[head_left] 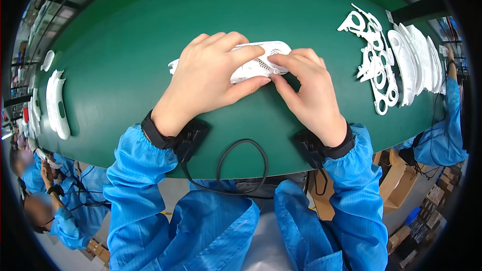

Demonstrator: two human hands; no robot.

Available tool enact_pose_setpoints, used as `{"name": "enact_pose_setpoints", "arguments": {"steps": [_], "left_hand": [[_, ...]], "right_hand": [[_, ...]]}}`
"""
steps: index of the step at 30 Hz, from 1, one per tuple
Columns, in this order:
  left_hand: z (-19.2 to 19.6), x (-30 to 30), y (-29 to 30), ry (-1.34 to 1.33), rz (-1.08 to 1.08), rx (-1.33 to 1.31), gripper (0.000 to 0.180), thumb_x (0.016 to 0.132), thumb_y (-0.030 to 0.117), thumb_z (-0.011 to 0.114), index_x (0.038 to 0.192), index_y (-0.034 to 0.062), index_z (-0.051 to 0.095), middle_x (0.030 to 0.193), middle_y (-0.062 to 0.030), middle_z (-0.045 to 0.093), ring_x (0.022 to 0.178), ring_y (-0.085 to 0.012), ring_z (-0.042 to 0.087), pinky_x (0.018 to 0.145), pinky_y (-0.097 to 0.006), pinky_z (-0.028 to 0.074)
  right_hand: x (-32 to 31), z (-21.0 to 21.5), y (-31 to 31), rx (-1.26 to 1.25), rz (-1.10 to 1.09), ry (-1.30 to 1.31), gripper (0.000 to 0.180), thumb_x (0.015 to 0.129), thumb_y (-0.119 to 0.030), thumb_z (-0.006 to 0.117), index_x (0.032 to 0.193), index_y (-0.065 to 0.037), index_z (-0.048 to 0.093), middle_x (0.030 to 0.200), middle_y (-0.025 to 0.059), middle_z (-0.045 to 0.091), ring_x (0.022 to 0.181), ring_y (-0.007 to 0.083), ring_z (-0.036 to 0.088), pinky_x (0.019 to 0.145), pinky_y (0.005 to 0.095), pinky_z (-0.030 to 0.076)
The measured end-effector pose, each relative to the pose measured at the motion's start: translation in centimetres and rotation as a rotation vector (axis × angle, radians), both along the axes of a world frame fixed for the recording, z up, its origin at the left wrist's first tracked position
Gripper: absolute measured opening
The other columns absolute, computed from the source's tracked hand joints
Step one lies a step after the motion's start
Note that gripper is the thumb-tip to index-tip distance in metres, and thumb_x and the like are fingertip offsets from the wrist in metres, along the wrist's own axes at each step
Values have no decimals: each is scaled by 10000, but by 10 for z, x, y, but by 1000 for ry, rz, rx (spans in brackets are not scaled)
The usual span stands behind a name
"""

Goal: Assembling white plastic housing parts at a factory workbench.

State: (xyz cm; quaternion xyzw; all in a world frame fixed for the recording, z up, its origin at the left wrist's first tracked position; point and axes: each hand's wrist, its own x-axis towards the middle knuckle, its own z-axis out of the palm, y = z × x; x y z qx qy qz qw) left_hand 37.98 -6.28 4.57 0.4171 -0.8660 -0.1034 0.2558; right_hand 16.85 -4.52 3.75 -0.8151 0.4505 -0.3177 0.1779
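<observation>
A long white plastic shell [249, 73] with rounded ends and a patch of small grille holes lies on the green table [150, 25] in front of me. My left hand [203, 73] reaches over it from the left, covering its middle. The left thumb presses the near edge and the index finger lies along the top. At the shell's right end, my right hand [311, 88] is closed, thumb and index finger pinching near the grille. Whether a small part sits between those right fingertips cannot be made out.
White bracket frames with round holes [380, 78] are piled at the right, beside a row of curved white shells [409, 65]. More white shells [56, 103] lie at the left edge. A black cable [266, 158] loops between my wrists. Co-workers in blue sit at both sides.
</observation>
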Motion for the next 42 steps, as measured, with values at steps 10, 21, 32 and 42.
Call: {"name": "enact_pose_setpoints", "arguments": {"steps": [10, 21, 32, 42], "left_hand": [[-1, -3, 1, -14, 32, 24, 362, 744, 216, 749, 1087, 115, 694, 956, -49, 666, 843, -250, 635, 706, -356, 477], [7, -4, -2, -44, 53, 47, 382, 738, 181, 729, 1110, 108, 689, 1013, -56, 638, 850, -245, 631, 707, -345, 475], [4, -1, -5, -152, -41, -1, 464, 656, 197, 799, 1096, 85, 702, 1043, -95, 649, 885, -280, 631, 748, -368, 498], [1, 3, -4, -149, -46, -70, 487, 630, 191, 833, 1090, 86, 714, 1081, -92, 666, 821, -262, 646, 725, -354, 510]], "right_hand": [[2, 1, 1, -31, -6, -62, 232, 781, 15, 697, 1013, 14, 676, 953, 138, 687, 915, 311, 611, 795, 392, 518], [21, 4, 11, 134, -128, -43, 267, 857, 43, 595, 1122, 33, 613, 929, 179, 686, 935, 358, 624, 783, 431, 512], [-19, 11, -4, 98, 120, -18, 300, 823, -38, 617, 1116, 29, 611, 936, 175, 691, 1020, 360, 616, 837, 451, 511], [-5, 21, 19, 45, 153, 245, 523, 721, -39, 656, 1210, 100, 532, 1171, 256, 621, 1135, 360, 595, 923, 410, 495]]}}
